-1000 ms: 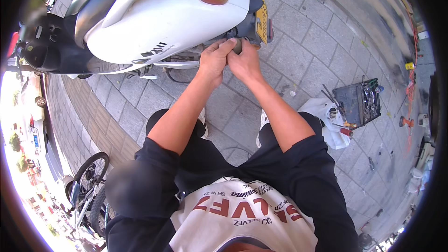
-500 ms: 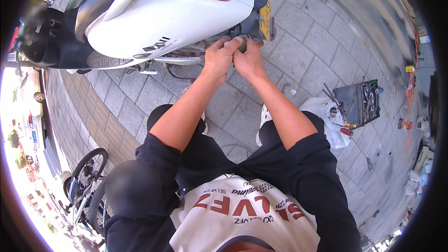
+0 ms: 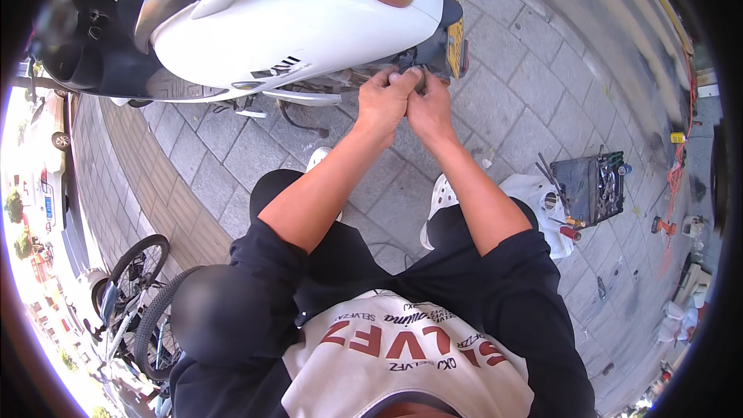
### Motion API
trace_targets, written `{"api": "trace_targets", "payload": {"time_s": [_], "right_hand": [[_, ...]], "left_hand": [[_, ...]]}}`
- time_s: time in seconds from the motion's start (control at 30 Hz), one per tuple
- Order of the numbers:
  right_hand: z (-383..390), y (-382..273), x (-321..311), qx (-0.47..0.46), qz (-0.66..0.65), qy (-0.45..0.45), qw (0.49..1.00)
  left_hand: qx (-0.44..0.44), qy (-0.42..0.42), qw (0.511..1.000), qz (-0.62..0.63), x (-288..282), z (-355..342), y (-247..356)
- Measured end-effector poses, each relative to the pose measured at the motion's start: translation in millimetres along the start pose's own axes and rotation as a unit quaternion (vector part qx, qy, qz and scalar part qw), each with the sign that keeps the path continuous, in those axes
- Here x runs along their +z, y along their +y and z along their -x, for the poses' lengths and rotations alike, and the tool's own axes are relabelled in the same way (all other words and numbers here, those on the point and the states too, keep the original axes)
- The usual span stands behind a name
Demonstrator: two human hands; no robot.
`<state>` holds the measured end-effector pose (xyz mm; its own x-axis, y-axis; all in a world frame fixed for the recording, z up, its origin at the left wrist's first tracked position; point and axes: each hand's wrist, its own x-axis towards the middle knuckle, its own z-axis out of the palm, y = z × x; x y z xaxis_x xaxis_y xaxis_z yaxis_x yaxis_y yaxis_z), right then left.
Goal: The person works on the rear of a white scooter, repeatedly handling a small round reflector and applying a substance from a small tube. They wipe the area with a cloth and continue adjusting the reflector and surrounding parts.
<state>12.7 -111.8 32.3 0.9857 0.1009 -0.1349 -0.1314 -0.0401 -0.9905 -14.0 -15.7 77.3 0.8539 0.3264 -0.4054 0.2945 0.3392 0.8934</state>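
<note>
Although the white scooter (image 3: 309, 31) lies farther right in view than one second ago, both hands have shifted together with it, so probably only the view turned. The open tool case (image 3: 590, 186) stays well apart, to the scooter's right. Beside the scooter's lower rear, the right hand (image 3: 430, 104) is curled around a small dark rounded piece (image 3: 421, 86); the left hand (image 3: 385, 104) meets it with bent fingers, but whether it grips, I cannot tell. Less of the piece shows now, perhaps from an adjusted hold.
</note>
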Motion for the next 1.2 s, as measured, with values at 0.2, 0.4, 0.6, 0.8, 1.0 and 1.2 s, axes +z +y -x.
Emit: {"api": "trace_targets", "payload": {"time_s": [0.2, 0.4, 0.6, 0.8, 1.0, 1.2], "right_hand": [[2, -5, 0, -0.031, 0.057, 0.001, 0.998], [-1, 14, 4, -0.015, 0.008, 0.005, 1.000], [4, -1, 9, -0.024, 0.024, 0.017, 0.999], [5, -1, 7, -0.036, 0.025, 0.017, 0.999], [2, 9, 8, -0.028, 0.003, 0.020, 0.999], [14, -14, 11, -0.029, 0.072, 0.044, 0.996]], "left_hand": [[0.011, -0.003, 1.000, 0.027, -4, 0, -6], [0.018, -0.010, 1.000, -0.002, -7, -8, -16], [0.022, -0.011, 1.000, 0.001, -10, -10, -14], [-0.005, -0.067, 0.996, 0.061, -11, -6, -12], [0.010, -0.034, 0.998, 0.057, -6, -3, -13], [0.001, -0.042, 0.999, 0.033, -13, -7, -10]]}}
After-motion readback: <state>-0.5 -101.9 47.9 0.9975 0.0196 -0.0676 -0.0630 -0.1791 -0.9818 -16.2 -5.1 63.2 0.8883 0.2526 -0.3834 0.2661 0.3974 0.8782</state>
